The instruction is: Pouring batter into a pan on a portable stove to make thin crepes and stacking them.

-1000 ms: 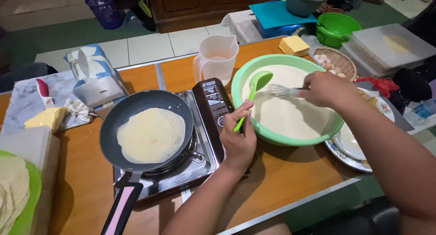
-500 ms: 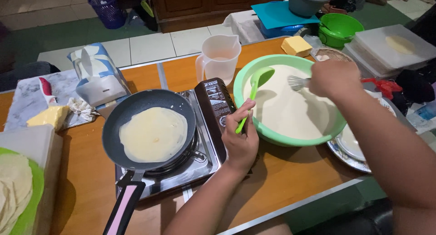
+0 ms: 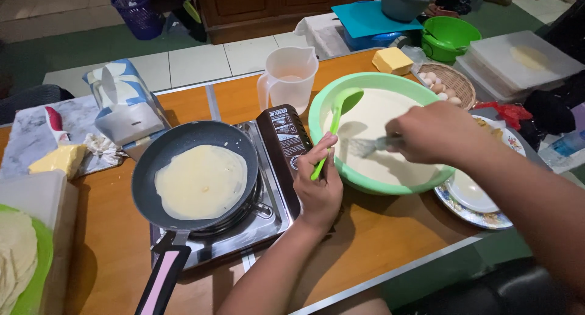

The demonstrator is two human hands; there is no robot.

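While right hand (image 3: 436,132) stirs, green ladle (image 3: 334,129) leans upright, scoop topmost

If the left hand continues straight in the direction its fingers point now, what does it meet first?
Probably the green bowl, at its near rim. The left hand points up-right there, already holding the green ladle resting inside it.

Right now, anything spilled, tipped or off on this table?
No spill shows. The pan sits level on the stove, crepe flat inside. The left hand holds a green ladle propped in the bowl; the right hand holds a fork in the batter. Nothing stands out.
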